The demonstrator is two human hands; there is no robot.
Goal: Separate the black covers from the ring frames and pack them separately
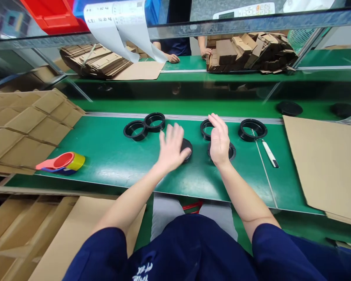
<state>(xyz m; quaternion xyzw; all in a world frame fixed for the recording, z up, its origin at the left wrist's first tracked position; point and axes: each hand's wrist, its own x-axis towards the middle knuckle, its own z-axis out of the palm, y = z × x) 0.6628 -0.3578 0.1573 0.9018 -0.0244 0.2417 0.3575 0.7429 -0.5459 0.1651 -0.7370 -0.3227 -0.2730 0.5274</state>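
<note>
My left hand (172, 148) is over the green bench with its fingers spread, slightly blurred. Its thumb overlaps a round black piece (186, 144), and I cannot tell whether they touch. With fingers stretched out, my right hand (219, 142) is above a black ring (232, 152) and partly hides it. Just behind that hand lies a second black ring (204, 134). To the left, two more black rings, one nearer (139, 137) and one farther (156, 129), lie against each other. Another black ring (247, 137) rests on the right, beside a white utility knife (270, 153).
Folded cardboard (32, 121) is stacked at left, near a tape dispenser (67, 162) with yellow tape. Flat cardboard (327, 168) covers the right side. A metal shelf rail (193, 30) crosses above. Beyond it, another person's hands (173, 58) are near cardboard pieces (226, 54).
</note>
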